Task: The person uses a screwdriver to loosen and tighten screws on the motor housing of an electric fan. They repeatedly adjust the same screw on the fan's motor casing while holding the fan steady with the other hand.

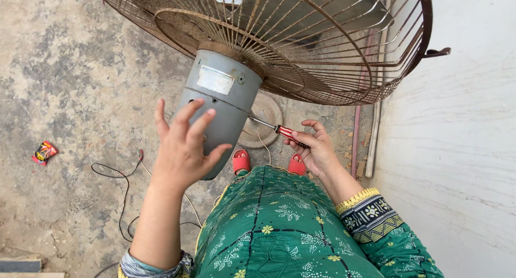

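Green floral dress [279, 224], yellow-trimmed patterned cuff [368, 211], red sandals [241, 161], bare hands [183, 149]

Bright, even daylight fills the frame; shadows are soft and faint. The white wall [462, 165] at right is nearly washed out. Focus is sharp throughout, with wide-angle bending toward the edges, stretching the fan guard [301, 47] at top.
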